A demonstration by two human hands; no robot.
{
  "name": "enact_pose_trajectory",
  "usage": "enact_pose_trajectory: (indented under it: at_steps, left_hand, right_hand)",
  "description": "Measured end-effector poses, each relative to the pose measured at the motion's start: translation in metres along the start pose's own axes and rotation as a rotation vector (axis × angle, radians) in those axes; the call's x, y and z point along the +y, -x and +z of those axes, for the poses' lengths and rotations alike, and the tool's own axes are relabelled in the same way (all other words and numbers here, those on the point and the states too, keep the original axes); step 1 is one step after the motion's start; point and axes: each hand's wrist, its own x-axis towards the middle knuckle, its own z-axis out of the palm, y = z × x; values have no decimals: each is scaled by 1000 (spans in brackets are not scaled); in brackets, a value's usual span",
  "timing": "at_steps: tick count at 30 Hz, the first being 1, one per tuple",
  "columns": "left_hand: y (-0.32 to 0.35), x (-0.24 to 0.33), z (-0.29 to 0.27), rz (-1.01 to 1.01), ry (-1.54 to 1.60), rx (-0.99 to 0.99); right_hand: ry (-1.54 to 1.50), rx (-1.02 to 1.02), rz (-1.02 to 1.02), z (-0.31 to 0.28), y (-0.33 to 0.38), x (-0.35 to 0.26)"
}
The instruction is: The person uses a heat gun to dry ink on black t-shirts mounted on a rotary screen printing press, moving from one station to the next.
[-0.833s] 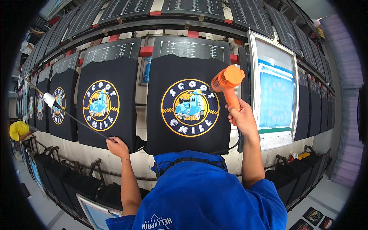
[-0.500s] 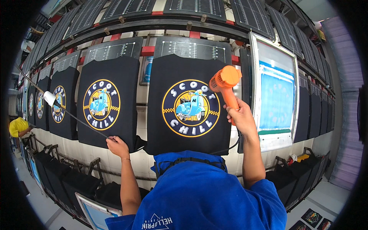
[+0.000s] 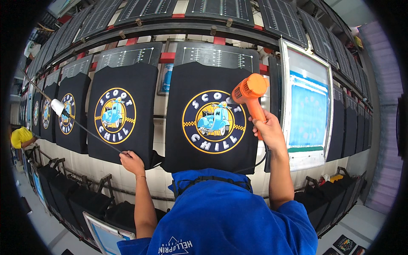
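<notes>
My right hand (image 3: pixel 268 130) is wrapped round the handle of an orange heat gun (image 3: pixel 251 91). Its nozzle points left and down over the upper right part of a round scooter print (image 3: pixel 213 140) on a black T-shirt (image 3: pixel 207 76). Whether the nozzle touches the cloth I cannot tell. To the left, my left hand (image 3: pixel 133 162) is closed on a dark power cord (image 3: pixel 95 135) that slants up to the far left, with a white connector (image 3: pixel 56 106) on it. The hand is near the lower edge of a second printed black T-shirt (image 3: pixel 114 78).
A screen-printing frame (image 3: pixel 307 106) with blue mesh stands just right of the near shirt. More printed shirts (image 3: pixel 67 91) run off to the left on boards. A metal rail (image 3: pixel 187 29) crosses behind them. Someone in a yellow top (image 3: pixel 20 137) is at the far left.
The view has shifted slightly, so the shirts sit a little further right in it. Both hands keep their holds, and the heat gun has dipped slightly over the print.
</notes>
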Motion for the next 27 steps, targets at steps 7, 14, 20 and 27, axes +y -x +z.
enact_pose_trajectory:
  at_steps: [7, 14, 20, 27]
  left_hand:
    - [1, -6, 2, 6, 2, 10]
    - [1, 0, -2, 14, -11, 11]
    - [0, 7, -5, 8, 5, 16]
    - [0, 0, -1, 38, 18, 16]
  right_hand:
    - [6, -4, -10, 3, -7, -4]
    - [-23, 6, -51, 5, -14, -2]
    - [6, 17, -32, 8, -14, -2]
    - [49, 43, -61, 17, -9, -12]
